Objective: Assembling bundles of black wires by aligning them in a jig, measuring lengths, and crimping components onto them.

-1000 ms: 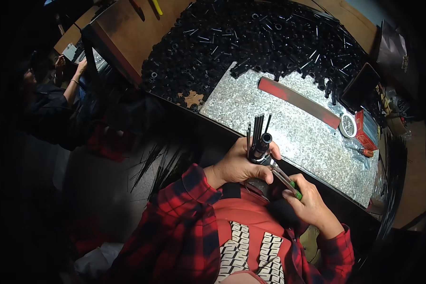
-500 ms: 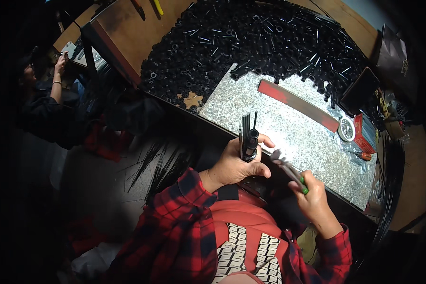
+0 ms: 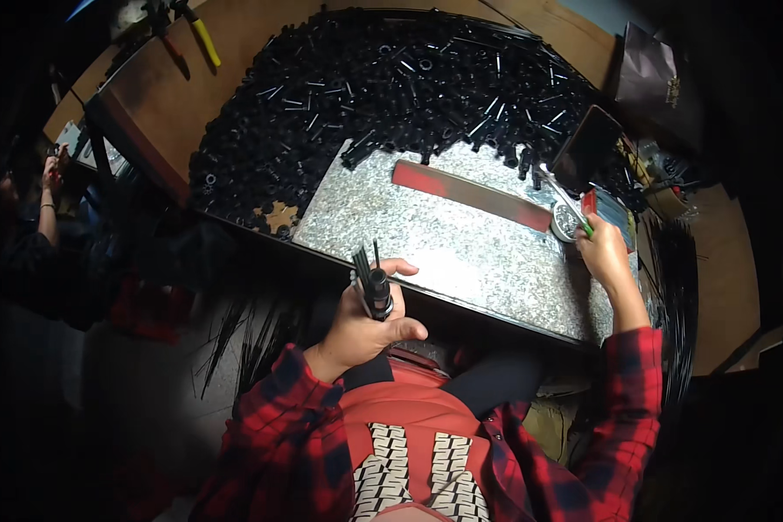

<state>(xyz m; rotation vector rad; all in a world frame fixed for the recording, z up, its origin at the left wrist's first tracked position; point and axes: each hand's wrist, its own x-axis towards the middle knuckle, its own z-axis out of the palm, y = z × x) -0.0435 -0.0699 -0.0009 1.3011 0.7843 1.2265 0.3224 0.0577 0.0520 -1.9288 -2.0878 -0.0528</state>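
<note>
My left hand [image 3: 357,329] is in front of the bench's near edge. Its curled fingers hold a black tubular part [image 3: 378,291] upright with several thin black rods [image 3: 362,264] beside it; thumb and forefinger stick out to the right. Over the right end of the bench, my right hand [image 3: 607,259] grips a long metal tool with a green handle [image 3: 588,230]; its kind is hard to make out. The tool's shaft slants up and left, over the rim of a white bowl [image 3: 558,228] of small shiny pieces. Whether its tip touches anything cannot be seen.
A large heap of black tubular parts [image 3: 391,87] covers the back of the speckled bench top [image 3: 365,217]. A red-and-grey bar [image 3: 470,198] lies across the middle. Near the bowl are a dark flat panel [image 3: 586,143] and a red box [image 3: 590,203]. Pliers [image 3: 204,39] hang at far left; another person's hand [image 3: 52,170] shows beyond.
My right hand has moved right and away from my left hand, carrying the green-handled tool to the white bowl. My left hand still holds the black part and rods. The whole view has shifted.
</note>
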